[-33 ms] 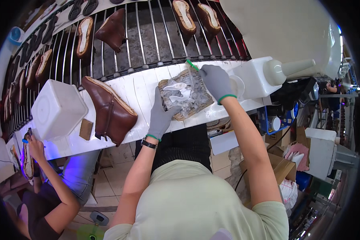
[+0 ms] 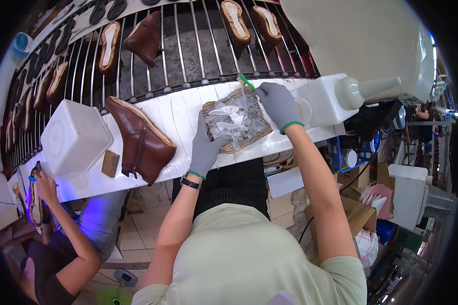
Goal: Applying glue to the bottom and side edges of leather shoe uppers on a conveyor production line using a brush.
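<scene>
While the left hand (image 2: 204, 147) clasps the block (image 2: 258, 129) over the table (image 2: 180, 116), thumb on top, the right hand (image 2: 279, 105) seems to pinch a green stick (image 2: 247, 82), its fingers pressed together. The step looks like working near the far corner; the next move calls for a steady block. Counted: one block, one stick; beside them, one boot (image 2: 137, 145), one tub (image 2: 74, 140), one bottle (image 2: 326, 99).

Left hand (image 2: 204, 148) partly hidden, co-worker (image 2: 51, 272) cut off
</scene>
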Tool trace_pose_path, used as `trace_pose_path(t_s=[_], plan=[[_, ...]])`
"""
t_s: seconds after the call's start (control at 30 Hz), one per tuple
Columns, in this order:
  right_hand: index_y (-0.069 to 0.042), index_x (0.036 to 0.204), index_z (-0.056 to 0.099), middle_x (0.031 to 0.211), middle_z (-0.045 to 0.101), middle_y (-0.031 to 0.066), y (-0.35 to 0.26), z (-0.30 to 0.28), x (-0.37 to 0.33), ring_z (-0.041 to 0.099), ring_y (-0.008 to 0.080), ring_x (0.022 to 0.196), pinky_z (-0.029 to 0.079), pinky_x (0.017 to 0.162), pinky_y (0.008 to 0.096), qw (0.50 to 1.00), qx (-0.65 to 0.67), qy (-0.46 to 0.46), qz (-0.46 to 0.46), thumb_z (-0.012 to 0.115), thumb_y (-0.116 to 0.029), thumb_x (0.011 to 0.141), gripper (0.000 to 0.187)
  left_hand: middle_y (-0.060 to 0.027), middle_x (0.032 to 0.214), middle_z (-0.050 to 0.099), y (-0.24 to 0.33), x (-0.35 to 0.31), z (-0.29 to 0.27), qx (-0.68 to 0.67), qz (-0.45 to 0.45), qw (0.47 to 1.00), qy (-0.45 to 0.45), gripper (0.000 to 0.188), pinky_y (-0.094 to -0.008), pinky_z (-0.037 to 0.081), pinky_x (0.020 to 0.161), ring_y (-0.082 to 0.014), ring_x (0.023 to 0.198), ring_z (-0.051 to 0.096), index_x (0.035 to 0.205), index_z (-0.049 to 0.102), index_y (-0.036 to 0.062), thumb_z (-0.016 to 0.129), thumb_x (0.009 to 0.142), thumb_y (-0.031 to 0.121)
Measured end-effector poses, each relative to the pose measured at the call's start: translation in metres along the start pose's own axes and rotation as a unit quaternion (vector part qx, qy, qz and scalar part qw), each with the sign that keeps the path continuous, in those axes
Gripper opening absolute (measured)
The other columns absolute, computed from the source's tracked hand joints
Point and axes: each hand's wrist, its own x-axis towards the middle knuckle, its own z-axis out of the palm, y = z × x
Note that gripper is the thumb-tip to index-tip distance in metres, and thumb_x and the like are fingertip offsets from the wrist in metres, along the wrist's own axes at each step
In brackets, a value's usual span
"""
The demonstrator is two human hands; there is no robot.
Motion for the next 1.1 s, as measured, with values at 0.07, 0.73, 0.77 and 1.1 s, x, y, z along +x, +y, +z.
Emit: trace_pose_path(t_s=[0.07,0.73,0.77,1.1], plan=[[0.002,0.093,0.069,0.074,0.069,0.0140,0.001,-0.011,-0.010,0.065,0.0203,0.063,0.049,0.058,0.0330,0.973,0.219,0.026,0.064,0.059,-0.018,0.090,0.022,-0.0224,0.139,0.046,-0.001,-0.001,0.004,-0.031,0.012,0.999,0.034,0.099,-0.0318,0.044,0.101,-0.0252,0.120,0.053,0.151,0.012,-0.0016,0.076,0.076,0.008],[-0.012,0.118,0.055,0.087,0.062,0.0141,-0.041,0.023,-0.108,0.062,0.0365,0.072,0.050,0.063,0.0464,0.987,0.011,-0.068,0.143,0.052,-0.013,0.092,0.026,-0.0146,0.111,0.062,0.023,-0.028,0.045,-0.277,-0.179,0.942,0.063,0.040,-0.0300,0.061,0.070,-0.0204,0.091,0.066,0.123,0.047,-0.0054,0.064,0.087,0.001],[-0.012,0.119,0.055,0.088,0.062,0.0144,-0.037,0.022,-0.113,0.063,0.0364,0.071,0.050,0.062,0.0464,0.989,0.040,-0.057,0.130,0.052,-0.013,0.092,0.027,-0.0146,0.111,0.062,0.024,-0.030,0.049,-0.275,-0.185,0.941,0.060,0.040,-0.0300,0.061,0.070,-0.0204,0.091,0.066,0.123,0.047,-0.0054,0.064,0.087,0.001],[-0.004,0.130,0.048,0.085,0.062,0.0128,-0.068,0.019,-0.140,0.064,0.0309,0.065,0.050,0.055,0.0401,0.987,0.010,-0.045,0.153,0.056,-0.008,0.085,0.046,-0.0080,0.093,0.064,0.004,-0.042,0.068,-0.110,-0.112,0.971,0.181,0.027,-0.0283,0.048,0.070,-0.0120,0.080,0.056,0.105,0.057,-0.0073,0.067,0.086,0.009]])
